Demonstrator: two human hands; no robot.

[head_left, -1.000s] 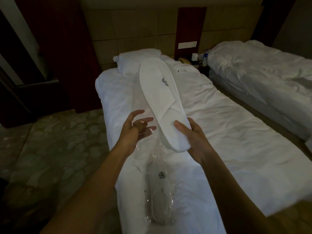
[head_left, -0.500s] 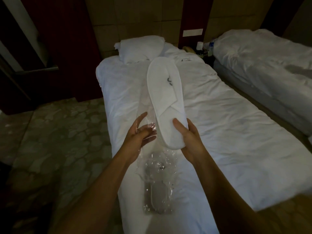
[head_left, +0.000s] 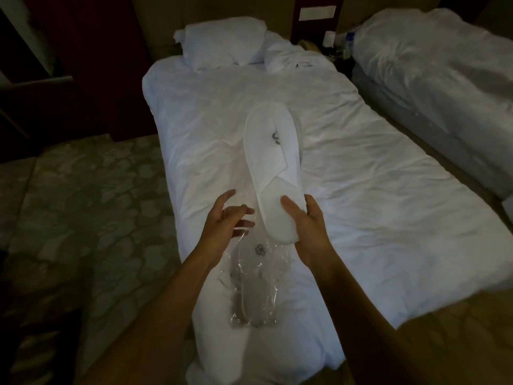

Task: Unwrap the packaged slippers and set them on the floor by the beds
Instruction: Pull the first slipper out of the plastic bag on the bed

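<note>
White fabric is filling the right hand (head_left: 306, 222), which is gripping the near end of a flat slipper (head_left: 273, 168), thumb lying across the top and fingers curling underneath. The slipper is pointing away from the palm, with a small dark logo near its far end and a folded strap across the middle. Just to its left, the left hand (head_left: 226, 219) is hovering with fingers loosely spread, its fingertips touching clear plastic wrap (head_left: 251, 290). That wrap is hanging down below both hands over the bed (head_left: 361, 162), with another slipper (head_left: 249, 284) inside it. Patterned floor (head_left: 83, 204) is lying open beyond the left hand; a second bed (head_left: 444, 73) is standing farther off beyond the right.
</note>
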